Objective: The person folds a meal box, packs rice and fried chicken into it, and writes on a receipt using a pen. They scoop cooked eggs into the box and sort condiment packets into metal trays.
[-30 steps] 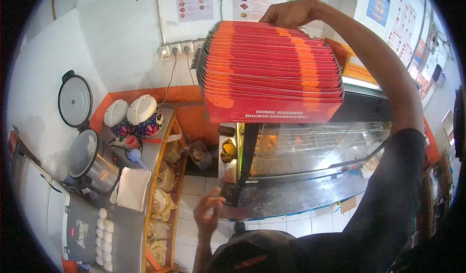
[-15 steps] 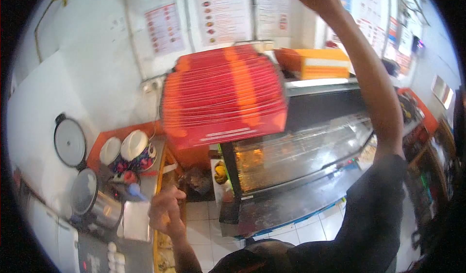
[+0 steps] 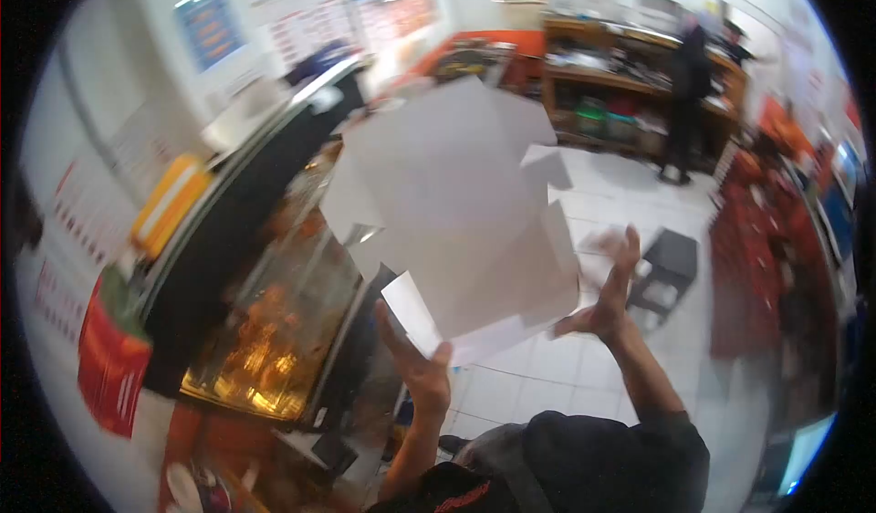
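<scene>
An unfolded pale carton (image 3: 456, 230) is held up above the tiled floor (image 3: 511, 394), apparently to leave its flaps free; the left hand (image 3: 422, 376) clasps the near-left flap (image 3: 412, 314); the right hand (image 3: 607, 305), fingers spread wide, seemingly steadies the near-right edge with its thumb.

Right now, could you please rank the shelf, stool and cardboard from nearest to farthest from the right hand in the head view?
1. White cardboard, left of the right hand
2. Dark stool, right of the hand
3. Wooden shelf, far back
</scene>
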Demonstrator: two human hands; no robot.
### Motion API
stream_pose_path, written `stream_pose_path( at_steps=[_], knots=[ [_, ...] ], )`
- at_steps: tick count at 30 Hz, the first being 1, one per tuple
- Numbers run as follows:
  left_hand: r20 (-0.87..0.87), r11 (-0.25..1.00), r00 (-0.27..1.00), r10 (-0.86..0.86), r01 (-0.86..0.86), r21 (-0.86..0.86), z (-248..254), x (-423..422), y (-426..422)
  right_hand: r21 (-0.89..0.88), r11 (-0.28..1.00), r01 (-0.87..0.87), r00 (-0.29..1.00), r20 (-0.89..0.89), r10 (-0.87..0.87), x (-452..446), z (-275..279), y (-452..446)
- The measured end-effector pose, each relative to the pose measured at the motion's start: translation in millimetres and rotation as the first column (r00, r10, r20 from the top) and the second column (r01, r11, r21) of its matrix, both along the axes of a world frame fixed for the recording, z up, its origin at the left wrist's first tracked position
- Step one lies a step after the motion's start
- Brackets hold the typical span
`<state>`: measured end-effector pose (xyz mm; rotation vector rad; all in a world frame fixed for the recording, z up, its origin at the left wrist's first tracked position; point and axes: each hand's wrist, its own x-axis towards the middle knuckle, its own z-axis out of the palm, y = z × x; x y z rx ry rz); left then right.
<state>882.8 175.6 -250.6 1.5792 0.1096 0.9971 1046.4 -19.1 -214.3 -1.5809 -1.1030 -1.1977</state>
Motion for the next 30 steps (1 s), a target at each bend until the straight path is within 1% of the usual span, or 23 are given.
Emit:
stream_pose_path(
  at_steps=[1, 2, 5, 6, 7, 8, 9, 11, 12, 13, 14, 16, 17, 18, 19, 21, 22, 23, 25, 26, 27, 29, 30],
  knots=[
    [0.02, 0.977, 0.994, -0.108, 0.11, -0.182, -8, 10, -22, 0.368, 0.928, -0.06, 0.966, -0.213, 0.146, 12, -15, -26],
    [0.056, 0.912, 0.978, -0.203, 0.209, -0.352, -15, 24, -46, 0.518, 0.837, -0.179, 0.844, -0.356, 0.401, 21, -28, -61],
    [-0.028, 0.701, 0.844, -0.536, 0.426, -0.572, -79, 36, -94, 0.409, 0.865, -0.289, 0.525, -0.688, 0.501, 17, -67, -141],
    [-0.047, 0.661, 0.794, -0.606, 0.47, -0.585, -92, 43, -106, 0.532, 0.77, -0.352, 0.453, -0.623, 0.638, 7, -69, -148],
    [-0.069, 0.621, 0.738, -0.671, 0.509, -0.596, -104, 49, -118, 0.494, 0.805, -0.327, 0.482, -0.646, 0.592, 8, -68, -162],
    [-0.091, 0.539, 0.695, -0.713, 0.46, -0.706, -110, 40, -125, 0.403, 0.834, -0.376, 0.5, -0.67, 0.549, 0, -71, -173],
    [-0.111, 0.458, 0.649, -0.752, 0.393, -0.798, -118, 39, -133, 0.383, 0.81, -0.444, 0.546, -0.601, 0.583, -3, -75, -182],
    [-0.12, 0.349, 0.539, -0.833, 0.346, -0.871, -125, 37, -141, 0.276, 0.823, -0.497, 0.442, -0.736, 0.513, -16, -65, -202],
    [-0.135, 0.28, 0.457, -0.879, 0.268, -0.922, -131, 32, -139, 0.24, 0.88, -0.41, 0.369, -0.839, 0.401, -18, -59, -208],
    [-0.023, 0.1, 0.247, -0.969, 0.305, -0.947, -177, 36, -123, 0.197, 0.924, -0.329, 0.27, -0.918, 0.292, -18, -56, -213],
    [-0.095, 0.154, 0.197, -0.976, 0.313, -0.937, -175, 35, -131, 0.087, 0.953, -0.289, 0.311, -0.933, 0.179, -15, -57, -227],
    [-0.157, 0.19, 0.124, -0.98, 0.335, -0.923, -172, 40, -135, 0.127, 0.954, -0.271, 0.257, -0.946, 0.198, -15, -80, -234],
    [-0.375, 0.415, 0.179, -0.91, 0.421, -0.806, -164, 39, -139, 0.168, 0.947, -0.272, 0.202, -0.953, 0.227, -17, -87, -235],
    [-0.562, 0.607, 0.257, -0.786, 0.492, -0.624, -155, 40, -138, 0.181, 0.966, -0.185, 0.198, -0.956, 0.217, -23, -92, -236],
    [-0.567, 0.599, 0.24, -0.788, 0.512, -0.616, -146, 45, -135, 0.187, 0.969, -0.162, 0.21, -0.953, 0.219, -28, -91, -234],
    [-0.47, 0.675, 0.495, -0.731, 0.626, -0.391, -136, 52, -141, 0.194, 0.973, 0.125, 0.204, -0.965, 0.166, -44, -91, -234],
    [-0.278, 0.425, 0.328, -0.903, 0.779, -0.461, -139, 53, -147, 0.235, 0.952, 0.199, 0.229, -0.955, 0.188, -49, -103, -231],
    [-0.253, 0.41, 0.336, -0.907, 0.839, -0.357, -132, 57, -165, 0.232, 0.948, 0.219, 0.234, -0.956, 0.179, -54, -108, -231],
    [-0.576, 0.451, 0.17, -0.8, 0.804, -0.389, -100, 56, -191, 0.324, 0.873, 0.364, 0.217, -0.941, 0.258, -63, -115, -229],
    [-0.501, 0.431, 0.162, -0.85, 0.762, -0.483, -110, 62, -201, 0.298, 0.866, 0.403, 0.242, -0.947, 0.213, -70, -116, -234],
    [-0.507, 0.408, 0.133, -0.852, 0.774, -0.483, -113, 69, -205, 0.302, 0.85, 0.432, 0.246, -0.946, 0.211, -77, -116, -243],
    [-0.452, 0.301, -0.025, -0.891, 0.714, -0.633, -113, 86, -222, 0.224, 0.918, 0.328, 0.303, -0.945, 0.122, -95, -111, -272],
    [-0.427, 0.256, -0.06, -0.902, 0.723, -0.642, -114, 95, -234, 0.013, 0.956, 0.294, 0.312, -0.947, -0.083, -105, -101, -286]
  ],
)
